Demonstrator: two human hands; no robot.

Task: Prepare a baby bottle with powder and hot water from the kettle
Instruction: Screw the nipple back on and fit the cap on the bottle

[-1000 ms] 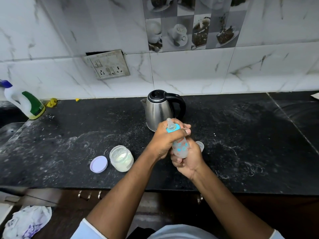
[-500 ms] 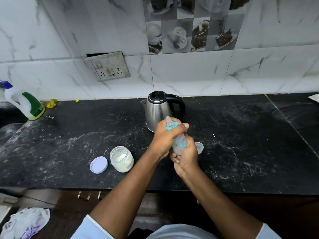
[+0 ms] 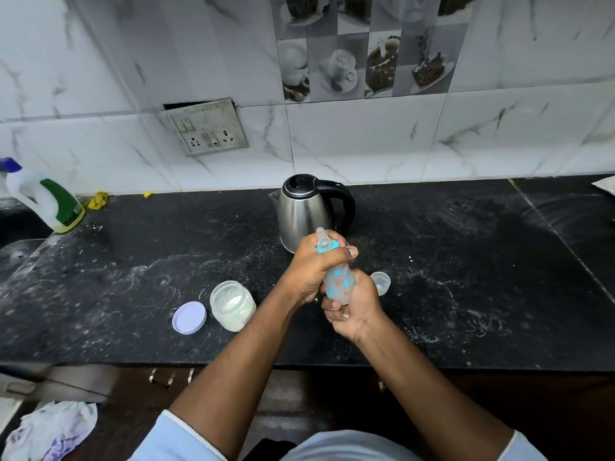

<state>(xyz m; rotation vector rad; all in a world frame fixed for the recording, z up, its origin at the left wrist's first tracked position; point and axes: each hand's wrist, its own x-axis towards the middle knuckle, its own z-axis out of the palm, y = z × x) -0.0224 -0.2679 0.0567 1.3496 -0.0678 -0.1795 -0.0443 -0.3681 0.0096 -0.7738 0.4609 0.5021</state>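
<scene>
A small baby bottle (image 3: pixel 339 283) with blue and orange prints, a blue collar and a clear teat is held upright over the black counter (image 3: pixel 133 261). My left hand (image 3: pixel 312 264) is wrapped around its blue collar from the left. My right hand (image 3: pixel 356 307) grips its lower body from below. Just behind them a steel kettle (image 3: pixel 301 211) with a black lid and handle stands closed. An open glass jar of white powder (image 3: pixel 233 306) sits to the left, its lilac lid (image 3: pixel 189 317) lying flat beside it.
A clear bottle cap (image 3: pixel 380 283) rests on the counter right of my hands. A white and green detergent bottle (image 3: pixel 43 197) stands at the far left by the tiled wall. A wall socket plate (image 3: pixel 208 129) hangs above. A crumpled cloth (image 3: pixel 50 430) lies below the counter edge.
The bottle and both hands have shifted slightly, the bottle now a little more upright. My left hand's grip on the collar has turned a bit. Nothing else on the counter moved.
</scene>
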